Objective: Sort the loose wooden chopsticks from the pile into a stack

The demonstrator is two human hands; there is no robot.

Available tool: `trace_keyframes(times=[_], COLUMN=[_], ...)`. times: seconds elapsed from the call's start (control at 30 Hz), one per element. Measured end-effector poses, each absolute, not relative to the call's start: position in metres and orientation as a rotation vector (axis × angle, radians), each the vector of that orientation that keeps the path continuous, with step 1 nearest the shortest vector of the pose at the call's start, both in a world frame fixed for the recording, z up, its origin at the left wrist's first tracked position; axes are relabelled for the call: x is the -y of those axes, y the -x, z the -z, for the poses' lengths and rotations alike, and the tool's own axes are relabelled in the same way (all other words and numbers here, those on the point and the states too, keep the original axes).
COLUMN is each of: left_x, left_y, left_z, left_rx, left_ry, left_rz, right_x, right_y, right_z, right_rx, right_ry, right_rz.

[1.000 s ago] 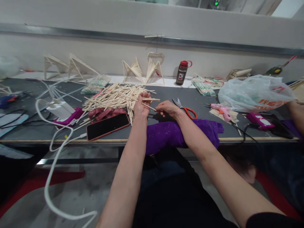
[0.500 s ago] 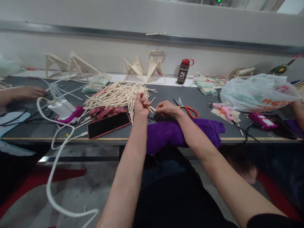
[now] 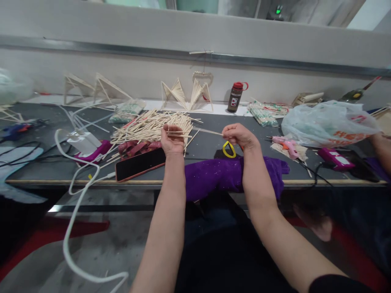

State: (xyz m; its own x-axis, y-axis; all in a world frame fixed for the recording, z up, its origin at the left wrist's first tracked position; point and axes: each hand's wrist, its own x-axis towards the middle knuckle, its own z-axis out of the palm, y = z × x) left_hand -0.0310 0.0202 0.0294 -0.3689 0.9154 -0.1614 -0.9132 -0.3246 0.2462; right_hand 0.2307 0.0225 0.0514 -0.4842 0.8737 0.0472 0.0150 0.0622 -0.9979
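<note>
My left hand is curled around a few thin wooden sticks, beside a large loose pile of sticks. To the right, my right hand pinches the end of a single stick, which points left toward my left hand and is blurred at its far end. Below my right hand is a yellow loop on the table, with part of an orange handle hidden behind the hand. A purple cloth lies at the table edge under my right forearm.
A phone, a white charger and cables lie left. Stick models and a bottle stand behind. On the right are a pink glue gun, a plastic bag and another person's arm.
My right hand has moved right, away from my left hand, with one stick. My left hand has shifted slightly left. The other person's hand at the far left has gone out of view.
</note>
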Motion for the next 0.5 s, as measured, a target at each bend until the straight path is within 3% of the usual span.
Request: trace_keyframes(times=[0.23, 0.5], left_x=[-0.021, -0.016], left_y=[0.024, 0.002], left_z=[-0.027, -0.022], left_rx=[-0.44, -0.721], left_ry=[-0.366, -0.666], left_rz=[-1.81, -1.701], right_x=[-0.021, -0.011], right_y=[-0.214, -0.147], right_z=[-0.052, -0.031], right_rx=[1.402, 1.672], right_ry=[0.916, 1.09], right_rz=[-1.423, -1.181])
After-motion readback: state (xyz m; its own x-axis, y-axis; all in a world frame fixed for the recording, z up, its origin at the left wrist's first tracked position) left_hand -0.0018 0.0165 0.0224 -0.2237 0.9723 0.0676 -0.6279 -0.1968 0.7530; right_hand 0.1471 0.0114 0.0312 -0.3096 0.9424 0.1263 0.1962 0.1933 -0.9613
